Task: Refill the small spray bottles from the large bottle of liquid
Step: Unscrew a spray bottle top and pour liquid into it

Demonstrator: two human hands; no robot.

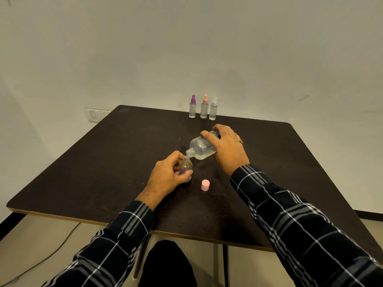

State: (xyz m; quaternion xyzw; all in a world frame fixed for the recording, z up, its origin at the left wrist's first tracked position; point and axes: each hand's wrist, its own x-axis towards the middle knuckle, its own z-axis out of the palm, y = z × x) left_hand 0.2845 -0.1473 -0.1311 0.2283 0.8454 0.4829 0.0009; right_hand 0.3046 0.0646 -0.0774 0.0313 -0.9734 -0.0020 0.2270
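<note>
My right hand (227,146) grips the large clear bottle (200,147), tipped on its side with its open neck pointing down-left. A thin stream runs from that neck into a small open clear bottle (185,165) standing on the dark table (103,172). My left hand (167,176) is wrapped around the small bottle and steadies it. A pink cap (205,185) stands on the table just right of my left hand. Three small spray bottles wait at the far edge: purple-topped (192,107), pink-topped (204,107) and white-topped (213,109).
The table stands against a plain white wall. A wall socket plate (94,116) sits by the table's far left corner. A cable (51,251) trails over the floor at lower left. My dark-trousered knee (167,264) shows below the near edge.
</note>
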